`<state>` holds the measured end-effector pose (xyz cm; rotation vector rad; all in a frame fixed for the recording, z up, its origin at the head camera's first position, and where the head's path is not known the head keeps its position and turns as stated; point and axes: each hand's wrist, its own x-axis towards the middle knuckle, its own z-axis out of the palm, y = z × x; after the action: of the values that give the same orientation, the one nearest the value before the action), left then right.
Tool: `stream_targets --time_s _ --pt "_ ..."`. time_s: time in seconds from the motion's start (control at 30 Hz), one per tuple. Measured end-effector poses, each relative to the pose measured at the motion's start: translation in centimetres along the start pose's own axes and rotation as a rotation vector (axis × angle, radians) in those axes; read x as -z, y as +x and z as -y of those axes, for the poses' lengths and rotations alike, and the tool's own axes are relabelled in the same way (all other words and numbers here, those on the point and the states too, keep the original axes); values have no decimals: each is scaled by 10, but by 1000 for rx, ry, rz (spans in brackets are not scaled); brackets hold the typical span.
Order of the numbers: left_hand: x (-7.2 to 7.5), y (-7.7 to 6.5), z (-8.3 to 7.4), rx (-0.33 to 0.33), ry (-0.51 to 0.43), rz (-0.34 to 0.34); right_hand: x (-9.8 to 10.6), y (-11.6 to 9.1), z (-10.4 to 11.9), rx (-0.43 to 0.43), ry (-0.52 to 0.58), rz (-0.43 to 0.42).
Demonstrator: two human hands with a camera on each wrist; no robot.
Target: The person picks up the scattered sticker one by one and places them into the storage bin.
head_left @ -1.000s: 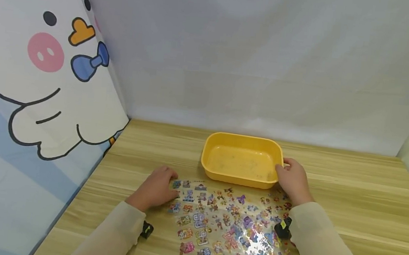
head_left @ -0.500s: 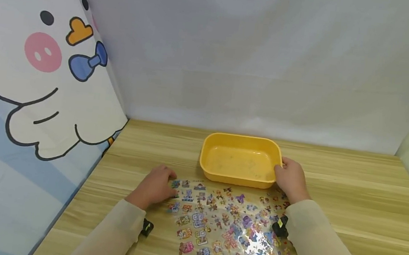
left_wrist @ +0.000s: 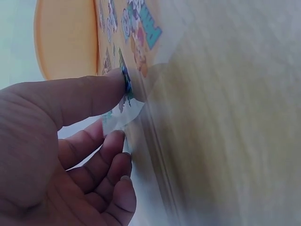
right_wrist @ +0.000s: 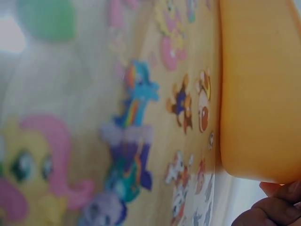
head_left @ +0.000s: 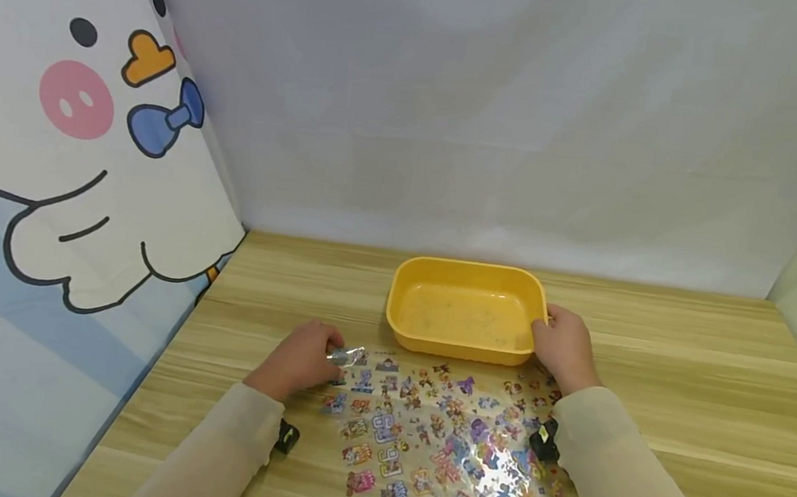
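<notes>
Clear sticker sheets printed with small cartoon figures lie overlapping on the table, some under strong glare. My left hand is at their far left corner and pinches a raised corner of a sheet; in the left wrist view the curled-up corner sits between thumb and forefinger. Behind the sheets stands a shallow yellow plastic tub. My right hand grips its right end, thumb over the rim and fingers outside. In the right wrist view only a few fingers show beneath the tub's wall.
The wood-grain table runs back to a pale cloth wall. At left hangs a cloth printed with a cartoon character. Black wrist cameras sit close over the sheets' right side.
The left hand's sheet corner has lifted and now catches light; before, it lay flat. The right hand keeps its grip on the tub, which stays put. The view has shifted slightly.
</notes>
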<state>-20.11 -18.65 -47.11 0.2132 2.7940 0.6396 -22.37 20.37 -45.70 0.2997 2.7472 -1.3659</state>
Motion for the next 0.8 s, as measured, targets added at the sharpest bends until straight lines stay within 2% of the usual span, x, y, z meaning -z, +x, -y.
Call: stream_targets --time_s 0.2,0.4,0.8 --pt "0 0 4 -11 -19 13 0 -1 2 -9 3 8" --pt "2 -2 9 -18 -18 -10 1 -1 2 -23 10 13" --pt "10 -3 16 -3 -110 -20 1 -2 4 -21 21 8"
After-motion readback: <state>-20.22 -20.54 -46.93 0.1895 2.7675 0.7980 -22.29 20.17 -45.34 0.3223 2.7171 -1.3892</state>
